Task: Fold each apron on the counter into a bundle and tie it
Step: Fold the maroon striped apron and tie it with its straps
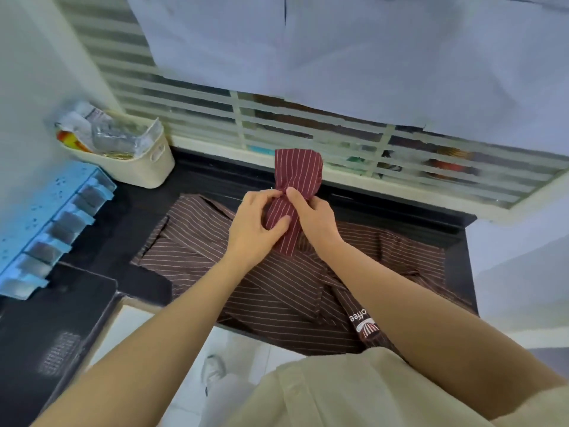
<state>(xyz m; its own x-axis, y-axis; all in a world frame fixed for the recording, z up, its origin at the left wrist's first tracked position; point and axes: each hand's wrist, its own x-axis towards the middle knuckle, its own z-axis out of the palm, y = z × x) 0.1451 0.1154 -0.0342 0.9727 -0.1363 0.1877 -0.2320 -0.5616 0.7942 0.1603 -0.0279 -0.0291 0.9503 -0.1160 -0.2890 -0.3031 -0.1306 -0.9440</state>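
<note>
Holding the red striped apron bundle (294,192) upright above the brown striped aprons (215,263), we pinch its waist with left hand (257,228) and right hand (311,214), presumably for tying.

Near the middle of the frame, both hands hold a red striped apron bundle (292,195) upright above the counter (129,217). The left hand (255,229) wraps its lower part, thumb pressed across the cloth; the right hand (311,217) pinches the narrowed waist, above which the fabric flares out. Beneath the hands, brown striped aprons (277,285) lie spread over the dark counter, one showing a white printed logo at lower right. At upper left sits a cream basket (151,164) stuffed with packets, and a blue rack (52,223) runs along the left edge. A louvred window (308,124) crosses the top.
</note>
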